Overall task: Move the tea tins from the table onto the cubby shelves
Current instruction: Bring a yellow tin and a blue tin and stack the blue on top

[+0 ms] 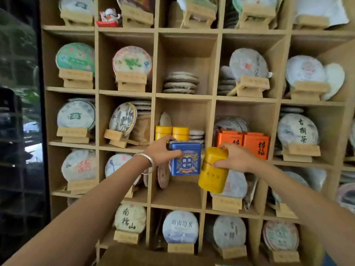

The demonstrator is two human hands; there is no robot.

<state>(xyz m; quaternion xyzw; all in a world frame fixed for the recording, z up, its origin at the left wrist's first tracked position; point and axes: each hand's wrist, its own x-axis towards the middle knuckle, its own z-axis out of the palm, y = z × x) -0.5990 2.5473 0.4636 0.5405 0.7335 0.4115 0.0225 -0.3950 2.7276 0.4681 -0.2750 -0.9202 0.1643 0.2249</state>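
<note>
- A wooden cubby shelf unit (213, 100) is seen filling most of the view; nearly every cubby is occupied by paper-wrapped round tea cakes, many propped on small wooden stands.
- To the left of the shelf unit, a dark glass wall (19, 112) with reflections is seen.
- In the central cubby of the shelf unit, two yellow round tins (172, 133) are stood side by side at the front, with flat tea cakes stacked just behind and to their right.
- In the cubby directly right of that one, two orange tins (242, 140) with dark characters are stood side by side, touching.
- A blue square tin (185, 160) is held in front of the shelf edge just below the two yellow round tins, upright, its printed face turned toward the camera.
- A yellow cylindrical tin (213, 169) is held just right of the blue square tin, slightly tilted, in front of the upright between two cubbies.
- The left hand (163, 152) is curled round the blue square tin's top left corner; a silver bangle (147, 162) is worn on that wrist.
- The right hand (234, 156) is wrapped round the yellow cylindrical tin's upper right side, thumb across its front.
</note>
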